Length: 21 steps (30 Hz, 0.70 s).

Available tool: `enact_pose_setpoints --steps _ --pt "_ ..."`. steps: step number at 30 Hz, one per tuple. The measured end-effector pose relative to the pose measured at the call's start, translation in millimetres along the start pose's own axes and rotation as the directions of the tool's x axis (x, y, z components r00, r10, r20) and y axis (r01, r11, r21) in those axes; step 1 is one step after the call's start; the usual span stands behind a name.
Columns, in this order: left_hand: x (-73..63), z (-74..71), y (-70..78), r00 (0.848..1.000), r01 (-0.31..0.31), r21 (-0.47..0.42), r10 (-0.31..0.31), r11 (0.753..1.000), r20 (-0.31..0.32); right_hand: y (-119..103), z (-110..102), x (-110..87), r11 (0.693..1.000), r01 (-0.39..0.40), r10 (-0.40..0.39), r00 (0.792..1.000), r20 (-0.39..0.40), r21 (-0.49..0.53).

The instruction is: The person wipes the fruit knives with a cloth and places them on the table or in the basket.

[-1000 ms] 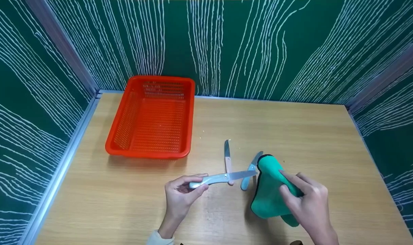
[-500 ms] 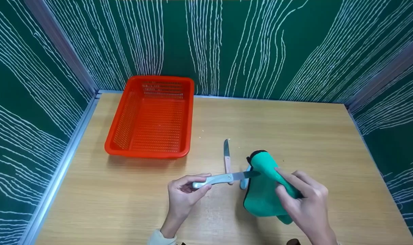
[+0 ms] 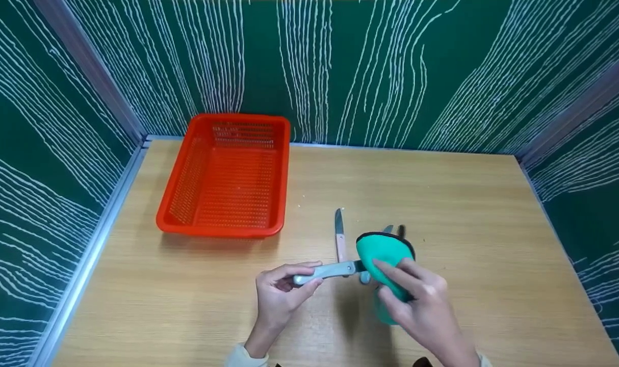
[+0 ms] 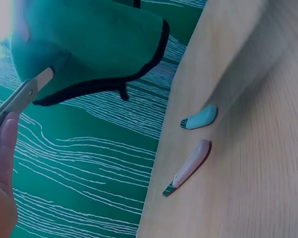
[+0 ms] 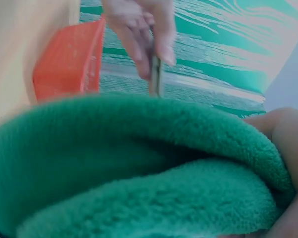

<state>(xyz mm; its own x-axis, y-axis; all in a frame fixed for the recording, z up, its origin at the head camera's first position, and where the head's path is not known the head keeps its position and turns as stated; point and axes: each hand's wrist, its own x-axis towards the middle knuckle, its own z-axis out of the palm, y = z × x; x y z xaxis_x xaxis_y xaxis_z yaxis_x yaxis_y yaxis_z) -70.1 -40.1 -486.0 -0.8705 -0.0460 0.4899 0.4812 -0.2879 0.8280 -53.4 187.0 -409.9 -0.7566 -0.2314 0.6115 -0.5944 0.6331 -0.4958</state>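
Observation:
In the head view my left hand (image 3: 281,295) pinches the pale grey-blue handle of a knife (image 3: 326,272), its blade pointing right. My right hand (image 3: 424,303) holds a folded green plush cloth (image 3: 383,250) with black edging. The cloth covers most of the blade. In the left wrist view the blade's base shows bare beside the cloth (image 4: 97,47). Under the hands lie two more knives on the table: a pink-handled knife (image 3: 341,247), and a light-blue-handled knife (image 3: 365,278) mostly hidden by the cloth. Its blade tip shows behind.
A red perforated plastic basket (image 3: 285,188) stands at the back left of the wooden table (image 3: 442,188). Green panels (image 3: 263,61) with white wavy lines enclose the back and both sides. Small white crumbs lie near the basket.
My right hand has moved left, bringing the cloth over the blade, which was bare at first. The cloth's fold has turned. My left hand has shifted slightly right with the knife.

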Motion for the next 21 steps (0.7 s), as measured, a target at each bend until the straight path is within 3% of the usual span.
enact_pose_setpoints --steps 8,17,21 --pt "0.8 0.4 4.3 0.999 -0.047 -0.026 0.048 0.999 0.008 -1.9 11.6 -2.7 0.997 0.071 -0.07 0.995 0.07 -0.017" --pt "3.7 -0.4 5.8 0.992 -0.12 -0.092 0.124 0.988 0.035 2.3 16.3 -6.9 0.98 0.157 -0.154 0.987 0.037 -0.125" --pt "3.7 -1.6 6.5 0.991 -0.122 -0.085 0.126 0.989 0.035 3.5 15.0 -7.5 0.976 0.144 -0.138 0.989 0.047 -0.165"
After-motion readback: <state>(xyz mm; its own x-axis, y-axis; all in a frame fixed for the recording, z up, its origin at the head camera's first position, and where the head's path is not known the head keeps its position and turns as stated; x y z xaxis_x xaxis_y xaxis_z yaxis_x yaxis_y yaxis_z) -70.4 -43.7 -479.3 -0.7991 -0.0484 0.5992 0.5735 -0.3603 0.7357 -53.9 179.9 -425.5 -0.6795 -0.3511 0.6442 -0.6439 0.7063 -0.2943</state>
